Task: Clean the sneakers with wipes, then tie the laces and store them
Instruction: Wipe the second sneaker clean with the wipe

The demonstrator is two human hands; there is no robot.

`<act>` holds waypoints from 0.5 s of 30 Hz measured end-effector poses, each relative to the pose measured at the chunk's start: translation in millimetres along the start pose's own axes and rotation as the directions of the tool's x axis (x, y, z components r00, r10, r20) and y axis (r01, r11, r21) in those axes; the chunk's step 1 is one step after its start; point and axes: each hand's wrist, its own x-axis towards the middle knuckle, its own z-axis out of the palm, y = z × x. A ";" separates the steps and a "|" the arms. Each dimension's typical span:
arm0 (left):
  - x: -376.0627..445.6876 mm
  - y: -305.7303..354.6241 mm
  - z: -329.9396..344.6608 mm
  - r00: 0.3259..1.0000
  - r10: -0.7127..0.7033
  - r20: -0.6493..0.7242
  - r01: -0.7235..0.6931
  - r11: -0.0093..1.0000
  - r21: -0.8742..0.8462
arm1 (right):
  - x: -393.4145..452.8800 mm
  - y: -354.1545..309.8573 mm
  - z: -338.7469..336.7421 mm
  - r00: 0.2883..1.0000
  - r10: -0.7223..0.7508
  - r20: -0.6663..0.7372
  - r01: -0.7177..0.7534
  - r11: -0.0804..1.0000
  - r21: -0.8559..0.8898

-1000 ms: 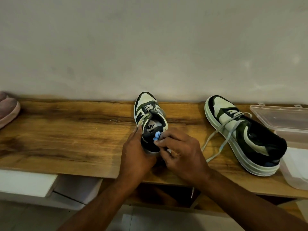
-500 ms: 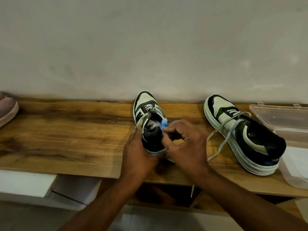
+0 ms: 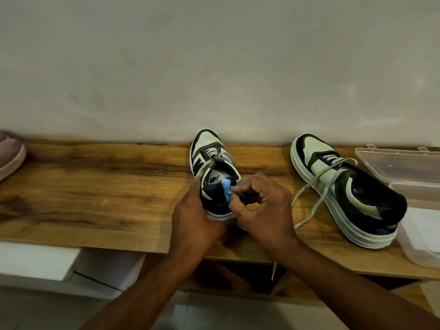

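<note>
Two green-and-white sneakers stand on one wooden shelf. One pink shoe, one clear plastic box, one blue wipe and two hands show.

Two bare forearms come up from the lower edge of the head view, each ending in a bare hand; no sleeve, cuff or glove shows on either arm as far as the frame reaches; no watch, band or ring can be made out on the wrists or fingers; the left hand shows its back and thumb side, the knuckles smooth and rounded; the right hand shows its back with four knuckles standing in a ridge; the nails are short, though too small to tell more; the lowest part of both arms is soft and blurred at the frame edge.
</note>
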 end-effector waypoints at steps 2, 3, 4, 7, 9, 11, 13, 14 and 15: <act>-0.5 -0.8 -1.0 1.000 0.002 0.008 -0.002 1.000 0.007 | -2.1 3.3 0.2 0.996 0.080 -0.046 -0.080 0.997 0.003; -0.3 -0.9 -1.4 1.000 0.003 0.009 -0.004 1.000 0.015 | -3.4 6.2 -0.4 0.990 0.128 -0.067 -0.128 0.992 -0.002; 0.1 -0.9 -2.0 1.000 0.002 0.007 -0.002 1.000 0.024 | -4.7 10.0 -1.2 0.981 0.181 -0.075 -0.183 0.983 -0.012; 1.6 -2.3 -2.2 1.000 0.000 -0.001 0.000 0.999 0.041 | -8.9 21.8 -3.2 0.932 0.362 0.003 -0.361 0.931 -0.060; 2.7 -3.6 -2.6 1.000 0.006 0.003 -0.006 0.999 0.042 | -9.1 27.8 -4.8 0.901 0.431 0.050 -0.427 0.901 -0.077; 3.4 -5.2 -3.7 1.000 0.015 0.016 -0.015 0.999 0.042 | -6.9 30.9 -6.2 0.879 0.472 0.070 -0.468 0.881 -0.070; 3.4 -6.4 -4.7 0.999 0.014 0.034 -0.015 0.999 0.038 | -5.5 31.7 -7.1 0.853 0.512 0.097 -0.512 0.859 -0.027; 3.6 -6.5 -4.9 0.999 0.010 0.036 -0.012 0.999 0.037 | -5.3 31.3 -7.3 0.845 0.524 0.110 -0.527 0.850 -0.002; 4.0 -6.0 -5.5 0.999 0.007 0.036 -0.008 0.999 0.038 | -5.4 30.9 -7.3 0.841 0.529 0.119 -0.534 0.845 0.016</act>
